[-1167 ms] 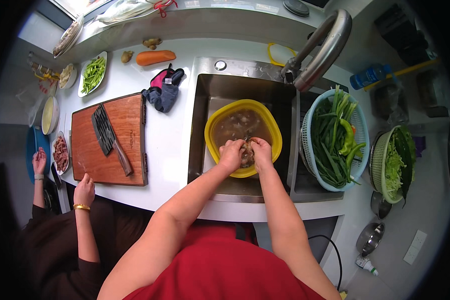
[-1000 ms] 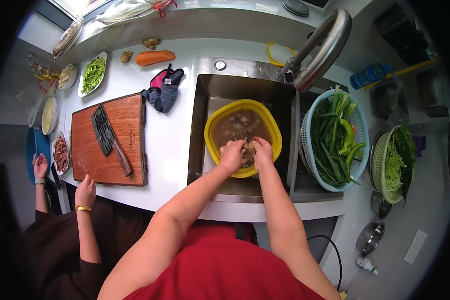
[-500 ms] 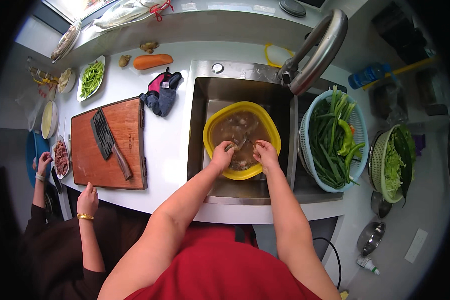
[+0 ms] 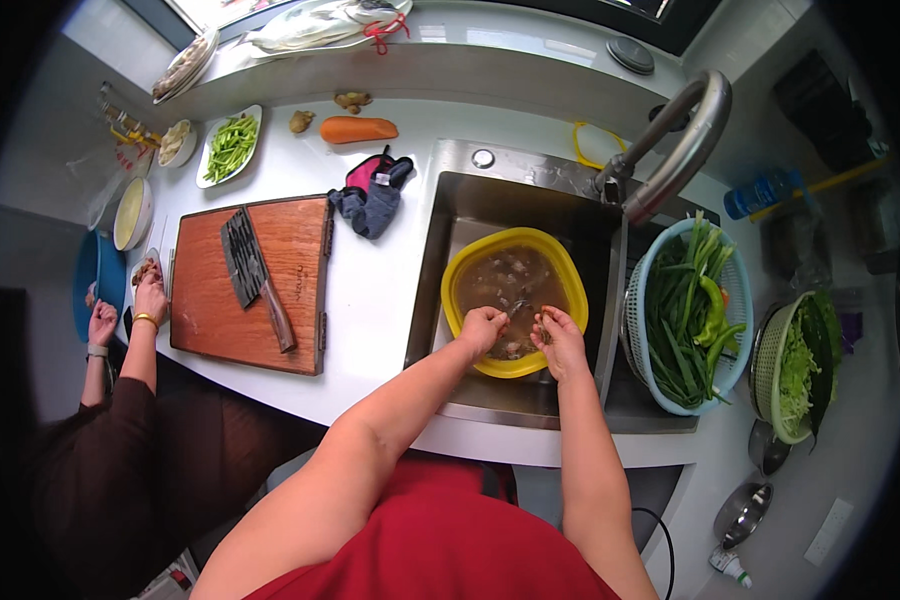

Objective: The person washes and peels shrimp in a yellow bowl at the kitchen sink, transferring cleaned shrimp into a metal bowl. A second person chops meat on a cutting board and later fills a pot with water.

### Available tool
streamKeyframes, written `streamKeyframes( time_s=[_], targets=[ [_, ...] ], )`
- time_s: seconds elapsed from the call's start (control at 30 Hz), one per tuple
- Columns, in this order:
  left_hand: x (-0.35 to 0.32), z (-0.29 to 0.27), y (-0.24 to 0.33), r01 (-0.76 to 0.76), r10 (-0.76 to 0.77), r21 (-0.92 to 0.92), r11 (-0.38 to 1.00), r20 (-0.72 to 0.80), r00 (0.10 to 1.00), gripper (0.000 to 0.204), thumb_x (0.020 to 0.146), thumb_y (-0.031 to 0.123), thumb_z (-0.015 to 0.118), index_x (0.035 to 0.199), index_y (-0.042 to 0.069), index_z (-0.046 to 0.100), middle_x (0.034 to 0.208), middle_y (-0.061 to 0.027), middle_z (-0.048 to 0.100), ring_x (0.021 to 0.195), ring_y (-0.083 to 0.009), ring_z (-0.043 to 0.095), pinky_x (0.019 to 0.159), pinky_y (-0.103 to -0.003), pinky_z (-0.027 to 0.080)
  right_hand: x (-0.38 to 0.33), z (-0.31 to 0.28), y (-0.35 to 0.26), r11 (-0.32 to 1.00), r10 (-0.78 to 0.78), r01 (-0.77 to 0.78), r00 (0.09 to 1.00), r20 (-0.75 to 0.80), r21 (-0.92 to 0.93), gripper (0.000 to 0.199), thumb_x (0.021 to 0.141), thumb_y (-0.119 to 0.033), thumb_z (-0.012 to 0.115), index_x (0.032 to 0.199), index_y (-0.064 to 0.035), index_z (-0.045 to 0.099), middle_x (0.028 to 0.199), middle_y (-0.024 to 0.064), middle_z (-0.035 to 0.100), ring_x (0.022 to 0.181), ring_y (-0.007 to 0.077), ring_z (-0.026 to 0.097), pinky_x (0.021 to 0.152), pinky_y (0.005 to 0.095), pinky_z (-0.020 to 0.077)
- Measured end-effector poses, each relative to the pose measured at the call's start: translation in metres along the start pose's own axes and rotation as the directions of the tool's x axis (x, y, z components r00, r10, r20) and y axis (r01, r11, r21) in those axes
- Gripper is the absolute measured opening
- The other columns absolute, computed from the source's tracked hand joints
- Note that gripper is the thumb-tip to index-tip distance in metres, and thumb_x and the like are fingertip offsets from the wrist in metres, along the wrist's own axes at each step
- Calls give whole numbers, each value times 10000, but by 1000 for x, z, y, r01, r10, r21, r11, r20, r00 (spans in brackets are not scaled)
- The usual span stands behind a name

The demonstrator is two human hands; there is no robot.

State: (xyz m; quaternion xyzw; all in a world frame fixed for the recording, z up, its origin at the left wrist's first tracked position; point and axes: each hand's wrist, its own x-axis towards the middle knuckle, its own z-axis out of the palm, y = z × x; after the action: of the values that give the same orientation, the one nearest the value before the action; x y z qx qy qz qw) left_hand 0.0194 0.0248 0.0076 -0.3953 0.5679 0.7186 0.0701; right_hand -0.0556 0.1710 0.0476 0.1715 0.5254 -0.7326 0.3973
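Note:
A yellow basin (image 4: 577, 290) stands in the steel sink (image 4: 440, 215), holding murky brown water with several dark and pale pieces in it. Over its near left part, my left hand (image 4: 484, 330) is closed with the fingertips pinched together at the water. My right hand (image 4: 560, 340) is at the near right part of the basin, thumb and fingers pinched on a small brownish piece whose kind I cannot make out. What the left fingers hold, if anything, is hidden. The two hands face each other, a short gap apart.
Left of the sink, a cleaver (image 4: 252, 270) lies on a wooden board (image 4: 200, 315); beyond are gloves (image 4: 372, 200) and a carrot (image 4: 358, 129). The faucet (image 4: 690, 140) arches behind. To the right stands a blue basket (image 4: 735, 350) of greens. A co-worker's hand (image 4: 150, 298) reaches a meat plate.
My view has shifted, so the scene sits further right. Both my hands stay at the basin, fingers still pinched. The co-worker's nearer hand has moved from the board's edge to the meat plate.

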Motion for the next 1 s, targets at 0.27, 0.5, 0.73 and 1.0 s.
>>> streamKeyframes(
  time_s=[0.27, 0.5, 0.73, 1.0],
  targets=[
    [2, 3, 6, 35, -33, -177, 984, 11, 999, 190, 897, 43, 460, 1001, -1, 613, 802, -46, 615, 630, -96, 540, 552, -229, 455, -10, 16, -14, 993, -24, 12, 995, 97, 121, 175, 895, -103, 510, 1069, -89, 529, 958, 35, 573, 802, 120, 550, 721, 276, 482],
    [14, 15, -2, 42, -70, -223, 974, -122, 990, 262, 912, 86, 448, 1150, 38, 549, 953, -99, 609, 659, -145, 588, 527, -274, 478, -42, 42, -48, 958, -133, 53, 953, 273, 281, 229, 899, -88, 492, 1128, -79, 500, 1001, 46, 555, 846, 135, 552, 777, 291, 481],
    [30, 2, -15, 91, -118, -223, 971, -113, 987, 529, 858, 193, 560, 1323, 54, 351, 1269, -165, 446, 1143, -264, 455, 970, -324, 354, -28, 33, -42, 984, -108, 72, 969, 223, 164, 436, 842, 25, 470, 1255, -84, 385, 1116, 72, 498, 915, 151, 546, 796, 293, 475],
    [-19, 10, 9, -382, -42, 910, 158, 393, 919, 596, 730, 195, 620, 1295, 201, 428, 1368, -141, 296, 1227, -332, 334, 980, -448, 342, -25, 21, -27, 993, -98, 83, 976, 192, 81, 485, 827, 52, 482, 1280, -59, 349, 1129, 85, 486, 901, 152, 562, 750, 258, 486]
  ],
)
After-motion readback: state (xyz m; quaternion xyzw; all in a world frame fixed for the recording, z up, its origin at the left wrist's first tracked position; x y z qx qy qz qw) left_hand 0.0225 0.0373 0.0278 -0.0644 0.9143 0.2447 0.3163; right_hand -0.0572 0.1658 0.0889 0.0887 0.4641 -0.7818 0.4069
